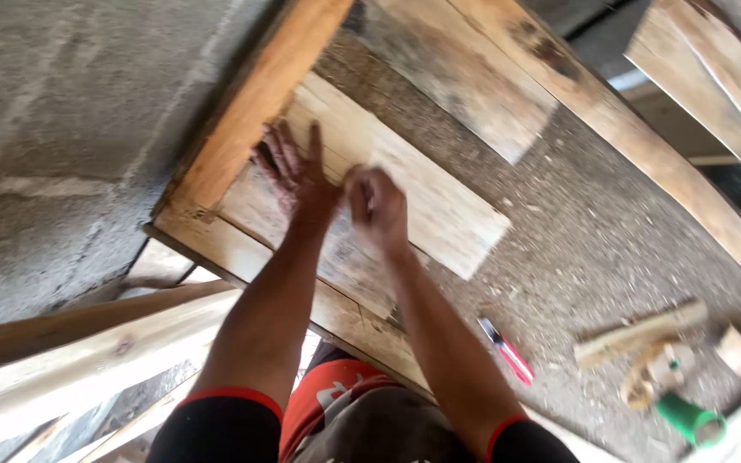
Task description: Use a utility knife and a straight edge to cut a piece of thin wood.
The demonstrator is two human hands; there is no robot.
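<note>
Sawdust is lying thick over the rough workbench [576,249], and a grey concrete wall [70,129] is filling the left of the view. Two bare arms are reaching forward from black sleeves edged in red, both ending on a pale short board [439,201] that is lying flat near the bench's left edge.

The left hand [298,176] is pressing palm-down with its fingers spread wide — it is gripping nothing, only resting on the board's left part, just beside an orange-brown rail [255,107] that is running along the bench edge. The right hand [376,204] is hovering or resting on the same board just to the right of the left hand; it is curled in on itself and blurred, so I cannot tell whether it is holding anything.

Beyond the short board, a darker, stained plank [465,77] is lying at the same slant, and a long brown plank [645,141] is stretching away toward the right. Near the right forearm a small red-and-white marker or pen [505,350] is lying in the dust. Further right, well apart from the hands, a short wooden offcut [641,333] is sitting beside a green cylindrical thing [689,420] — its kind is too blurred to tell. Pale timbers [87,360] are slanting below the bench at lower left.
</note>
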